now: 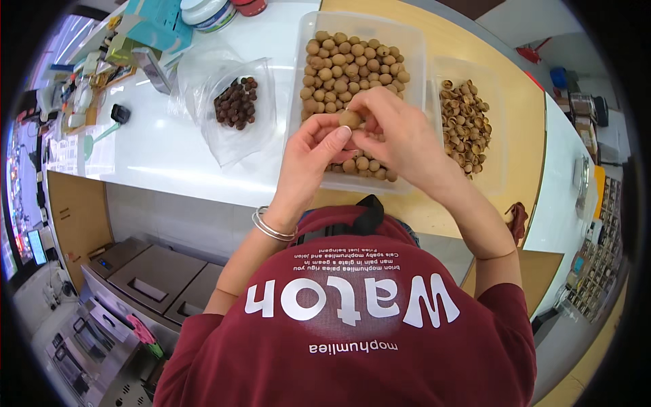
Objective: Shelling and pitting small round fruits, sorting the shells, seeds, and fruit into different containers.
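A round tan dried longan (pixel 350 119) is pinched between my two hands, over a clear plastic tub (pixel 415 102) of whole longans (pixel 352 68). My left hand (pixel 315 146) is closed on it from the left, the thumb lying along its near side. From the right, my right hand (pixel 397 129) has curled fingers at the same fruit, the index finger over its top. To the right, a second clear tub (pixel 503 122) holds broken tan shells (pixel 466 129). Dark brown peeled longans (pixel 236 103) lie in a clear plastic bag (pixel 227 146) to the left.
The tubs stand on a yellow wooden top (pixel 525 129) beside a glossy white counter (pixel 163 152). Farther left are a green spoon-like tool (pixel 102 139), a small black object (pixel 120 114) and a propped phone-like device (pixel 150 70). A blue box (pixel 159 27) and white jar (pixel 207 13) stand behind.
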Demonstrator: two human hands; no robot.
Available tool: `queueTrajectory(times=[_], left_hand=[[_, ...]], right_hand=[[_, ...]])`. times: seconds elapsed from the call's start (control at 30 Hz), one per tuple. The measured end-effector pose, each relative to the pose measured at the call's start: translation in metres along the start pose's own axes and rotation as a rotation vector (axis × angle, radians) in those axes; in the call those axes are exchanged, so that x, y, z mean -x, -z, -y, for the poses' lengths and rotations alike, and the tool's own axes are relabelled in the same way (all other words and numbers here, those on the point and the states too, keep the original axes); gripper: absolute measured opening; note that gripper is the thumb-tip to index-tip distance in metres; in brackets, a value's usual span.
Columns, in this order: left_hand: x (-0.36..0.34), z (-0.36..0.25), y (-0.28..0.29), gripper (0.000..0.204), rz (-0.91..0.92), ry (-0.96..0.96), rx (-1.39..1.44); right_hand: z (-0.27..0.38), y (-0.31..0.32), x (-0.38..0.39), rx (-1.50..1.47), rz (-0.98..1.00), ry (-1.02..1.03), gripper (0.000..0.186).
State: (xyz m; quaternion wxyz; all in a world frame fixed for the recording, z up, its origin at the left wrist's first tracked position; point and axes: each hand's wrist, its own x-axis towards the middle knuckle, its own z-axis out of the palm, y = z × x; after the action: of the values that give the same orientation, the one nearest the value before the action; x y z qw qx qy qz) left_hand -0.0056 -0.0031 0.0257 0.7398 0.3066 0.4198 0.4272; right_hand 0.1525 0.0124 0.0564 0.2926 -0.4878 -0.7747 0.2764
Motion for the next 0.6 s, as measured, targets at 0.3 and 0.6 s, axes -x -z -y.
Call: queueTrajectory(times=[0.3, 0.6], left_hand=[[-0.002, -0.012, 0.006, 0.026, 0.182, 0.101, 0.014], [0.001, -0.006, 0.007, 0.026, 0.071, -0.02, -0.09]], right_hand=[[-0.001, 0.007, 0.01, -0.007, -0.071, 0.162, 0.028], [-0.002, -0.002, 0.013, 0.012, -0.056, 0.096, 0.031]])
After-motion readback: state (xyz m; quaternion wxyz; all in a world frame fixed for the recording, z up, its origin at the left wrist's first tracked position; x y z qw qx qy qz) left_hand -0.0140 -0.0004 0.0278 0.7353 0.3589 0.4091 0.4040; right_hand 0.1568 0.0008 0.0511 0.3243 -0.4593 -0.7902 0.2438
